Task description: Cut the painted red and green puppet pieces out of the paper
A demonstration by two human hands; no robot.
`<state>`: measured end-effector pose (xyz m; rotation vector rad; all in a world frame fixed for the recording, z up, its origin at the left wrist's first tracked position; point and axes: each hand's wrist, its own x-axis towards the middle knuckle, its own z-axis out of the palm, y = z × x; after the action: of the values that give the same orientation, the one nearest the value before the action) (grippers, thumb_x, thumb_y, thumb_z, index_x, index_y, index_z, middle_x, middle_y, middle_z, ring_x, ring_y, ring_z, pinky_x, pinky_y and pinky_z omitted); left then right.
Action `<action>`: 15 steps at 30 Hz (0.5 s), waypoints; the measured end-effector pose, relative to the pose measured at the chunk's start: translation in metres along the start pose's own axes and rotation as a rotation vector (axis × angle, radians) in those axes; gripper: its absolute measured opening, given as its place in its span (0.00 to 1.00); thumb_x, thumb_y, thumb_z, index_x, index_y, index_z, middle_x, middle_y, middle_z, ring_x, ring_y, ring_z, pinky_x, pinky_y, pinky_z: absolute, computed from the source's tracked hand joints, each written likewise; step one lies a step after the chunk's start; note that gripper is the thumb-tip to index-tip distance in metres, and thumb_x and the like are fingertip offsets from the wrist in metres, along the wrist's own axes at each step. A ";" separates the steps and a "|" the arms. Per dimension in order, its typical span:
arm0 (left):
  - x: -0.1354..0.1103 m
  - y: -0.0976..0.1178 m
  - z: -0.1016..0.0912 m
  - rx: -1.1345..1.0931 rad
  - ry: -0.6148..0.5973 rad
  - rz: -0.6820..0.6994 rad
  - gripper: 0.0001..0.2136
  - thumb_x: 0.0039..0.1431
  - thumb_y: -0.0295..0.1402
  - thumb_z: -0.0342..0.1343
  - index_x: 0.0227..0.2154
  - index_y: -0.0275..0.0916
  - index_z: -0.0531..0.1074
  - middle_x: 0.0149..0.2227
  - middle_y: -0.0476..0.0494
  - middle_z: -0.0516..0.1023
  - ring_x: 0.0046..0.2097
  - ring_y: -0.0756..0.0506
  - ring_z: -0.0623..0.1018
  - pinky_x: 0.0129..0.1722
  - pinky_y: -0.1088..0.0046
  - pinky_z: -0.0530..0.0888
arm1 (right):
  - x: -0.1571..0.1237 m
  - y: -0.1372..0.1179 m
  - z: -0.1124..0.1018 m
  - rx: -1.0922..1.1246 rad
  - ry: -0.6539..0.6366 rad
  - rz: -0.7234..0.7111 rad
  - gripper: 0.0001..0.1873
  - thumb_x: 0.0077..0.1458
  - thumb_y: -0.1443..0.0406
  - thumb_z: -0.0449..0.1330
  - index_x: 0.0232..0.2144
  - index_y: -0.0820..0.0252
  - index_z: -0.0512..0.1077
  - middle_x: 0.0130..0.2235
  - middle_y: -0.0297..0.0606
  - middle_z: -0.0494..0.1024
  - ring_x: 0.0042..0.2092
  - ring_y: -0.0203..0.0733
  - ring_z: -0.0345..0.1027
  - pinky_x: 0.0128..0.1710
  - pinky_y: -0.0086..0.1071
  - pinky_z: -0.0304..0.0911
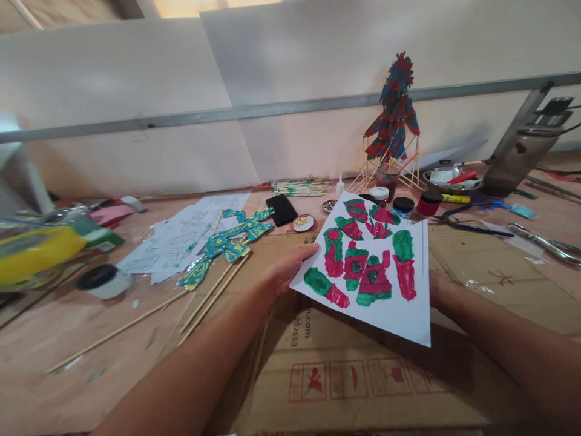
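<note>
Both my hands hold up a white paper sheet [399, 309] painted with red and green puppet parts, tilted above flattened cardboard [345, 381]. My left hand [288, 269] grips its left edge, thumb on top. My right hand [438, 287] is mostly hidden behind the sheet's right edge and holds it from beneath. A blue-green painted puppet on sticks [227, 242] lies on the table left of my left hand.
Printed outline sheets [181, 233], a black phone [281, 209], paint jars [403, 206], a standing painted puppet on sticks [394, 115], scissors [472, 225], loose bamboo sticks [118, 330] and a lidded tub [104, 280] surround the cardboard. A white wall runs behind.
</note>
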<state>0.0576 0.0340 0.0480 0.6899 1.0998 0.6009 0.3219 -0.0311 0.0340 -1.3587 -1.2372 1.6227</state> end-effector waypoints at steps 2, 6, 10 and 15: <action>0.001 0.000 -0.001 -0.007 -0.001 0.004 0.13 0.71 0.31 0.52 0.47 0.31 0.81 0.32 0.35 0.87 0.29 0.41 0.85 0.33 0.67 0.84 | 0.004 0.003 -0.002 -0.031 -0.079 0.103 0.21 0.39 0.49 0.72 0.17 0.52 0.67 0.18 0.37 0.72 0.24 0.46 0.67 0.23 0.39 0.66; 0.004 -0.002 -0.006 -0.002 -0.037 0.022 0.12 0.69 0.31 0.54 0.44 0.32 0.81 0.33 0.34 0.87 0.29 0.40 0.86 0.34 0.66 0.84 | 0.010 0.008 -0.006 -0.021 -0.112 0.110 0.18 0.39 0.52 0.71 0.19 0.53 0.68 0.17 0.36 0.70 0.22 0.43 0.64 0.21 0.37 0.62; 0.005 -0.003 -0.007 0.021 -0.072 0.007 0.12 0.69 0.31 0.54 0.43 0.33 0.82 0.35 0.33 0.88 0.30 0.38 0.86 0.34 0.63 0.84 | 0.009 0.004 -0.006 -0.027 -0.099 0.084 0.21 0.39 0.53 0.72 0.17 0.53 0.64 0.15 0.33 0.66 0.20 0.40 0.60 0.19 0.34 0.57; 0.002 -0.001 -0.006 0.055 -0.067 0.012 0.11 0.69 0.32 0.55 0.43 0.33 0.82 0.33 0.32 0.87 0.29 0.39 0.86 0.31 0.65 0.84 | 0.004 -0.002 -0.003 -0.007 -0.042 -0.023 0.22 0.39 0.53 0.72 0.17 0.53 0.63 0.17 0.34 0.68 0.21 0.41 0.63 0.19 0.34 0.59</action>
<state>0.0531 0.0360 0.0440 0.7594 1.0534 0.5554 0.3242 -0.0260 0.0344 -1.3162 -1.2794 1.6398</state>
